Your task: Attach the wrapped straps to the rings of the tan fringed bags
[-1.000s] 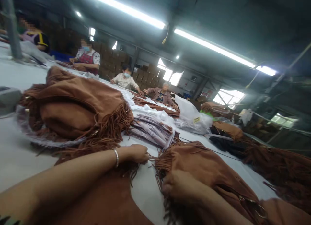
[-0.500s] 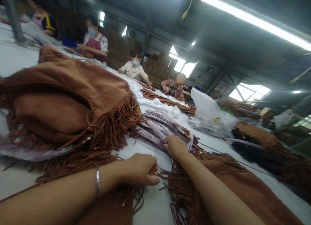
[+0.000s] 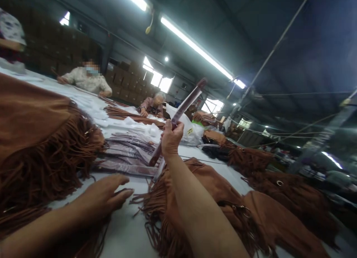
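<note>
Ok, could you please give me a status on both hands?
Right hand gripping wrapped strap, held raised. Left hand open, empty. Fringed bag close by right forearm.

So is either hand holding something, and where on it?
The right hand grips a strap around its middle. The left hand holds nothing.

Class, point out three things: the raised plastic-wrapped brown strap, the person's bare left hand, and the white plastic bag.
Plastic-wrapped brown strap point(image 3: 186, 104): head view, upper length.
Bare left hand point(image 3: 103, 193): head view, back of hand.
White plastic bag point(image 3: 195, 134): head view, side.
</note>
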A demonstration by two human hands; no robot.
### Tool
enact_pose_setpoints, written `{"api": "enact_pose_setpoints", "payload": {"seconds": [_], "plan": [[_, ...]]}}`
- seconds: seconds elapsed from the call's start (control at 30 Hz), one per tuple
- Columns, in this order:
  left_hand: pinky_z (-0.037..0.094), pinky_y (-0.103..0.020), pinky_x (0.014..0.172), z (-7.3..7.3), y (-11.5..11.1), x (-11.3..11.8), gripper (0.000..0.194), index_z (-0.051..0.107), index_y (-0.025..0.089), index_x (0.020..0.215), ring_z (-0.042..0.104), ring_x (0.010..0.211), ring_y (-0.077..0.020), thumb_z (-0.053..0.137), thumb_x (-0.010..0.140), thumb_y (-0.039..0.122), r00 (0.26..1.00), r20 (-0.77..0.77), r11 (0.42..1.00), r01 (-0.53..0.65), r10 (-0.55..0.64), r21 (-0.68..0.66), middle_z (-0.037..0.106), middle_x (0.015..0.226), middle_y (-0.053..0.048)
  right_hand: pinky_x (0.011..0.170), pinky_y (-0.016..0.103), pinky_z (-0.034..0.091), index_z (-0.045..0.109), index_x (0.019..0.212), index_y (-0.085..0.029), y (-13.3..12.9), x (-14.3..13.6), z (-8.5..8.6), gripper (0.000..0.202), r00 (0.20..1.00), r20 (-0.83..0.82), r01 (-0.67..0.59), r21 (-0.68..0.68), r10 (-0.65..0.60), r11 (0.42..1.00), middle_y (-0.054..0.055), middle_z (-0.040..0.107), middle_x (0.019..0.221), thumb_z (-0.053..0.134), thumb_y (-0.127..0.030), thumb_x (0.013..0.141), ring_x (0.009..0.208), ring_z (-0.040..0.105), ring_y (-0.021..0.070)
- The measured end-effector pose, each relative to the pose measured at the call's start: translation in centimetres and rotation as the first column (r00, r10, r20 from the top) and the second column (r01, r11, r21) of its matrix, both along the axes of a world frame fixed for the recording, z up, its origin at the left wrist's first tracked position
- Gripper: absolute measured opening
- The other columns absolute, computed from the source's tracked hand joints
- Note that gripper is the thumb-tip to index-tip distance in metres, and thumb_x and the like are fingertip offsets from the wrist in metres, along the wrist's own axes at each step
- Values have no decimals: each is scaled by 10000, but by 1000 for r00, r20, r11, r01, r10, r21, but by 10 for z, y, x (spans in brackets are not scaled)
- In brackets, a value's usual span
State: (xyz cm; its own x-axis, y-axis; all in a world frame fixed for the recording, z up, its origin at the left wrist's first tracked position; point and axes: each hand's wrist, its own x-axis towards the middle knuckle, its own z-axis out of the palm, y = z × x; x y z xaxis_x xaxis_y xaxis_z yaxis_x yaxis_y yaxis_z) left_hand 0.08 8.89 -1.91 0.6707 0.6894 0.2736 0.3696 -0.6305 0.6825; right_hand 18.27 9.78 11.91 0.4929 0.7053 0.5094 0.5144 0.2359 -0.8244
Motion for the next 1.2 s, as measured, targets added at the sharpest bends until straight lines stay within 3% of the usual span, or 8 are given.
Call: {"api": "enact_pose_setpoints", "payload": {"seconds": [0.17, 0.27, 0.4, 0.63, 0.83, 0.97, 1.1, 1.2], "plan": [[458, -303, 798, 32, -1, -10, 459, 650, 221, 913, 588, 918, -259, 584, 699, 622, 908, 406, 928, 60, 102, -369, 667, 941, -49, 326, 186, 316, 429, 888, -213, -81, -40, -6, 235, 941, -155, -316, -92, 300, 944, -74, 485, 580, 509, -422, 817, 344, 367, 62], [488, -308, 749, 46, -17, -11, 485, 637, 174, 906, 613, 858, -227, 550, 741, 622, 822, 532, 778, 195, 202, -597, 675, 892, -72, 338, 184, 291, 473, 867, -185, -138, -49, -32, 186, 864, -257, -490, -226, 434, 842, -69, 474, 573, 562, -315, 768, 369, 354, 62], [501, -344, 784, 64, -56, -6, 377, 606, 128, 965, 636, 841, -211, 520, 838, 473, 660, 724, 439, 601, 200, -668, 668, 943, -118, 503, 203, 348, 513, 864, -171, -197, -49, -58, 97, 921, -70, -377, -400, 382, 835, -33, 478, 669, 533, -216, 781, 575, 435, 97], [504, -353, 681, 83, -121, 5, 306, 550, 124, 703, 645, 634, -205, 437, 896, 333, 612, 703, 235, 670, 362, -704, 626, 623, -67, 614, 277, 397, 493, 982, -208, -253, -45, -82, 167, 898, 224, -210, -536, 378, 817, 21, 607, 761, 443, -298, 851, 669, 574, 180], [495, -332, 634, 68, -154, 16, 370, 420, 148, 578, 635, 597, -200, 462, 870, 372, 567, 766, 258, 725, 303, -638, 597, 553, -50, 676, 288, 429, 514, 1000, -171, -280, -31, -76, 247, 846, 229, -271, -593, 481, 759, 54, 639, 841, 443, -358, 854, 752, 595, 199], [485, -294, 591, 66, -172, 17, 365, 416, 156, 586, 626, 589, -189, 559, 774, 434, 618, 750, 306, 685, 236, -661, 612, 546, -61, 606, 257, 434, 605, 874, -186, -299, -8, -39, 282, 790, 107, -344, -738, 604, 580, 30, 638, 764, 477, -437, 850, 681, 582, 178], [454, -294, 493, 58, -189, 21, 355, 430, 163, 603, 575, 484, -180, 540, 746, 470, 743, 641, 383, 545, 191, -746, 597, 525, -61, 681, 307, 450, 640, 905, -212, -295, -9, -7, 373, 904, 287, -83, -610, 317, 788, 73, 661, 865, 425, -514, 859, 796, 602, 230], [442, -298, 465, 45, -192, 29, 326, 517, 133, 672, 531, 450, -162, 521, 783, 439, 785, 580, 440, 452, 218, -776, 577, 528, -45, 876, 363, 399, 623, 1041, -213, -270, -37, -10, 371, 907, 309, -99, -507, 288, 856, 98, 641, 1082, 456, -484, 851, 1023, 562, 263]]}}
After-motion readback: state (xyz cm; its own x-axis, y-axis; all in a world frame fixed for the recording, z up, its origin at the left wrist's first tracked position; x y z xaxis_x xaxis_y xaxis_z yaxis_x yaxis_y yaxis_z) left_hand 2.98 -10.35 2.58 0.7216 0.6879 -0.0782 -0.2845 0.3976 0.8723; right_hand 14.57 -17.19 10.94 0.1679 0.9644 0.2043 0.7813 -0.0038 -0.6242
